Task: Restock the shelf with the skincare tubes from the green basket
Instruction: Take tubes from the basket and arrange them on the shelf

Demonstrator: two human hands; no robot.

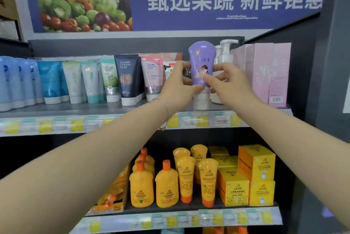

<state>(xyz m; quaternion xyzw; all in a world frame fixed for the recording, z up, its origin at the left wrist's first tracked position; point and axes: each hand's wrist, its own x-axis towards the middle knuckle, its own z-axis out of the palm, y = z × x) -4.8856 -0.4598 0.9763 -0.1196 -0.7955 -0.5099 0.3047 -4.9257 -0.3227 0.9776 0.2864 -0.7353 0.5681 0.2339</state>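
Together, left hand (178, 85) and right hand (233, 82) pinch the purple tube (201, 57) — base partly hidden.

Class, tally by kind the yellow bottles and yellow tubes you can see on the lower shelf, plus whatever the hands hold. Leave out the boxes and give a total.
Yellow bottles, orange cap on top: 4
Yellow tubes, standing on orange caps: 4
Purple tube, held by the left hand and right hand: 1
Total: 9

Both your arms stretched forward, raised. Your left hand (180, 82) grips tube (201, 55) from its left, thumb across front. Your right hand (230, 82) pinches opposite side, thumb on front.
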